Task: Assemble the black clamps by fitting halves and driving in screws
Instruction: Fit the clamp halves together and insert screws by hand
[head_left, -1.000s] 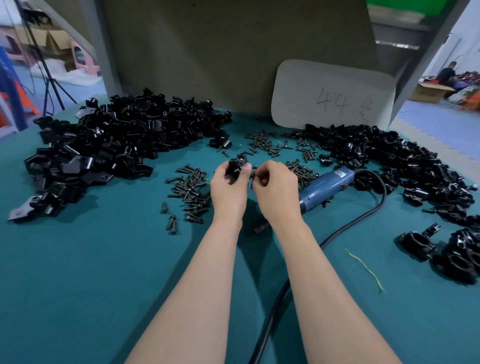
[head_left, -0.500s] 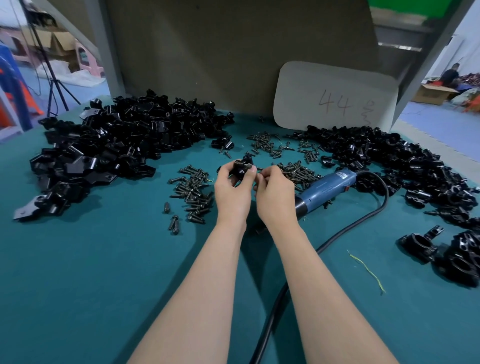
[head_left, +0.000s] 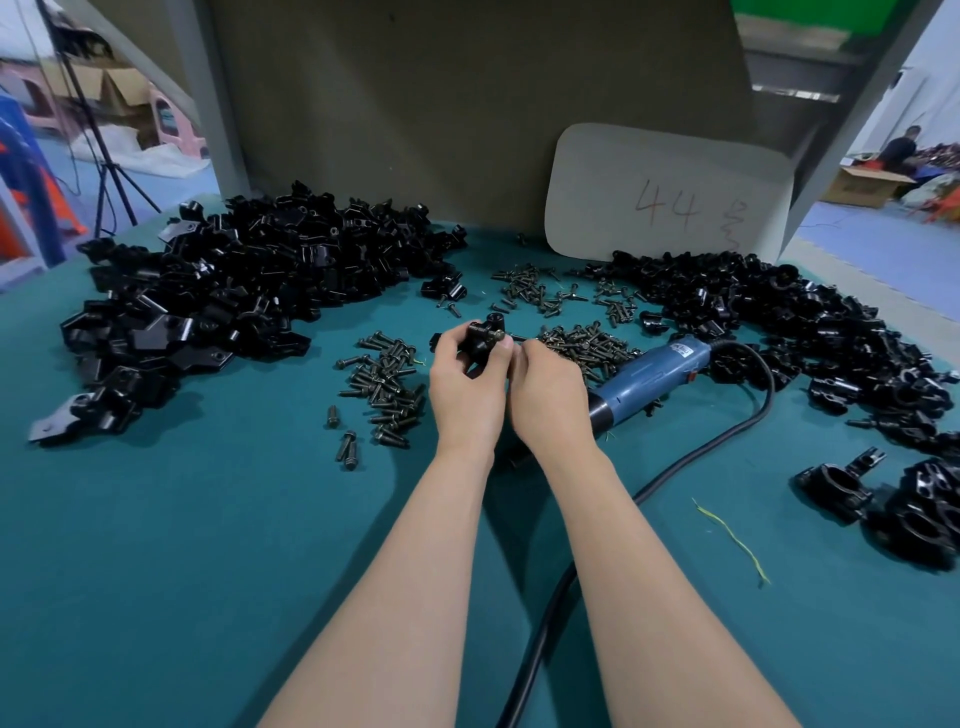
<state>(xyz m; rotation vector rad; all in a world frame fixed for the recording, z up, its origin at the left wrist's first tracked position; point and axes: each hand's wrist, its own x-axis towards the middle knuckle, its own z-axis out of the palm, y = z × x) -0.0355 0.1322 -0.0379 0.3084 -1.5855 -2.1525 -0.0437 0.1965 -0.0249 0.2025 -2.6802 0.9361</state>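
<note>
Dial: centred on the hands, with 12 pointing away from the person.
Change: over the past second the right hand (head_left: 550, 395) has closed in on the left hand (head_left: 465, 387) until the two touch. A gap showed between them before. The pair has also edged slightly toward 12.
Left hand: fingers and thumb are wrapped firmly round the clamp (head_left: 480, 340), holding it just above the green table (head_left: 182, 545).
Right hand: fingers are curled in and seem to pinch the screw (head_left: 500, 334) at the clamp's 1 o'clock corner. The tips are largely hidden.
Meaning: the screw looks started by hand in its hole. The halves are probably mated, and driving comes next.
Cord (head_left: 540, 639): black, it runs from 6 up and round to 3.
Finished clamps (head_left: 893, 499): a small group at 4.
Electric screwdriver (head_left: 649, 374): lies at 3 with no hand on it.
Loose screws (head_left: 387, 387): one scatter at 9, more at 2 and 12.
Clamp halves (head_left: 234, 291): a big heap at 10 and a second heap at 2 to 3.
Containers: none on the table, so every part lies loose. A cardboard box (head_left: 867, 184) stands open far off at 2, its contents too small to tell.
</note>
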